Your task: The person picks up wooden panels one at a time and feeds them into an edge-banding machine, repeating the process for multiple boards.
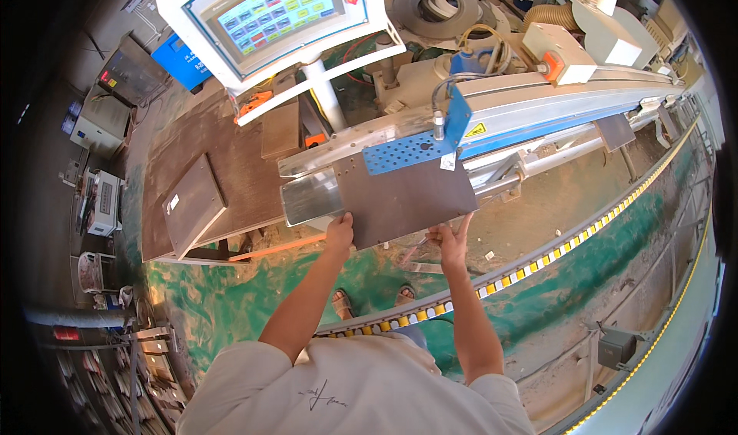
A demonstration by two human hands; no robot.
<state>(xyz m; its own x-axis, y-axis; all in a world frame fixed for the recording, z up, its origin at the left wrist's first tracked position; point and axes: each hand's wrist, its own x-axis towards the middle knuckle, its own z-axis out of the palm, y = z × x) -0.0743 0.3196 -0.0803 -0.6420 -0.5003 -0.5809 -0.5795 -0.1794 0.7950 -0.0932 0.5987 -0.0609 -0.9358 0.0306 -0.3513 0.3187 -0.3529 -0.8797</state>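
Observation:
A flat dark brown board (403,208) lies partly on the metal infeed plate (311,195) of a long machine, its far edge beneath a perforated blue guard (407,152). My left hand (339,233) is closed on the board's near left corner, thumb on top. At the near right corner, my right hand (451,241) grips the edge from below, one finger pointing up along the right side. The undersides of both grips are hidden by the board.
A control panel with a lit screen (280,16) stands over the machine. On the brown table (254,150) to the left rests another panel (194,204). A curved roller rail (530,266) with yellow and white rollers passes close on my right. Another board (614,132) sits farther along the machine.

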